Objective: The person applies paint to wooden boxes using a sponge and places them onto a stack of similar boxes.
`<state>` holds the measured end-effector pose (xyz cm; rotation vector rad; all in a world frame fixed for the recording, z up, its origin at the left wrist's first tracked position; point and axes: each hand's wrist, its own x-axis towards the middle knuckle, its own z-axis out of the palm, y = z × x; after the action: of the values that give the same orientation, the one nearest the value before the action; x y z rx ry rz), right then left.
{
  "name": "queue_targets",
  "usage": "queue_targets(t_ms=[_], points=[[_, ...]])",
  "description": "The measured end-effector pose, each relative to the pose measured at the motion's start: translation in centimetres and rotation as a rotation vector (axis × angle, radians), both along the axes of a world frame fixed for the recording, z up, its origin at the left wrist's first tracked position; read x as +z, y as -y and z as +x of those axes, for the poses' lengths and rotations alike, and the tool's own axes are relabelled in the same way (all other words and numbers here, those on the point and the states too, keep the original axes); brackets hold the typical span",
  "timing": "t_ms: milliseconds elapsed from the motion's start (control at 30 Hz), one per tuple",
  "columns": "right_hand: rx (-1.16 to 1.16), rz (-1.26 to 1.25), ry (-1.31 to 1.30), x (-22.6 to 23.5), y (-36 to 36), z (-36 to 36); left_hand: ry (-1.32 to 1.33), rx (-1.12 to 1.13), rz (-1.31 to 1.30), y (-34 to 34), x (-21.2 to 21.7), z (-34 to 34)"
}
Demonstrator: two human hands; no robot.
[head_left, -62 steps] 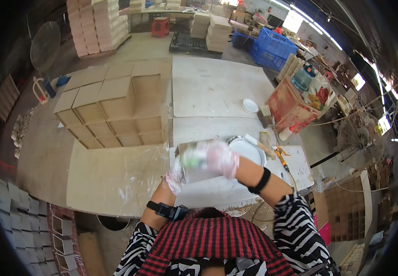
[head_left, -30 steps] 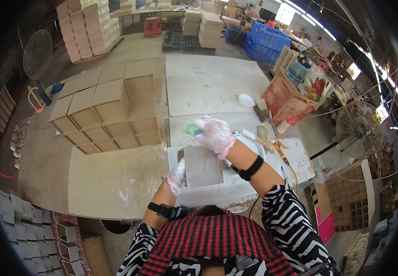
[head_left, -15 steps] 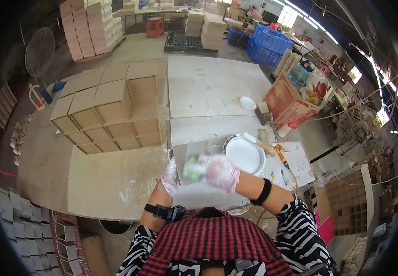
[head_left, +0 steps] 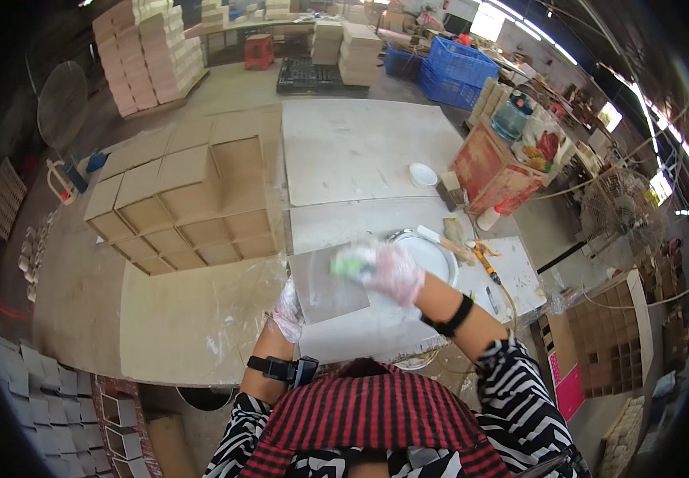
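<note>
My right hand (head_left: 394, 272), in a thin clear glove smeared with white, is closed on a green sponge (head_left: 350, 266). Both are blurred by motion over a flat grey-brown panel (head_left: 324, 291), which lies on the white-covered table. At the panel's left edge is my left hand (head_left: 287, 313), gloved the same way; how its fingers are bent does not show clearly. Just right of my right hand stands a round tub of white liquid (head_left: 437, 260), partly hidden by that hand. A flat brush (head_left: 445, 244) lies across the tub's rim.
Stacked brown box-like units (head_left: 189, 199) stand on the table's left side. Toward the right are a small white bowl (head_left: 422, 175), an orange-handled air gun (head_left: 484, 263) with a hose, and a white bottle (head_left: 489, 217). A reddish crate (head_left: 492, 167) borders the table.
My right hand has moved slightly right and up with the sponge, uncovering more of the panel. My left hand has shifted slightly left and down along the panel's edge.
</note>
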<state>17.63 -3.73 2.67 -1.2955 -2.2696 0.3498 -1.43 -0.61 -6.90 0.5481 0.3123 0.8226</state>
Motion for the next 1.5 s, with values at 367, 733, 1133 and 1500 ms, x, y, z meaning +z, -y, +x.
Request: queue_targets(t_ms=[367, 733, 1133, 1500], points=[[0.133, 0.002, -0.038, -1.7, 0.2, 1.2, 0.125, -0.120, -0.159, 0.6, 2.0, 0.2], [0.325, 0.216, 0.124, -1.2, 1.3, 1.1, 0.156, -0.106, -0.120, 1.0, 3.5, -0.1], [0.446, -0.080, 0.221, 1.4, 1.7, -1.5, 0.111, -0.190, -0.206, -0.5, 0.7, 0.2], [0.423, 0.384, 0.275, -1.0, -0.7, -1.3, 0.058, -0.208, -0.213, -0.1, 0.3, 0.4]])
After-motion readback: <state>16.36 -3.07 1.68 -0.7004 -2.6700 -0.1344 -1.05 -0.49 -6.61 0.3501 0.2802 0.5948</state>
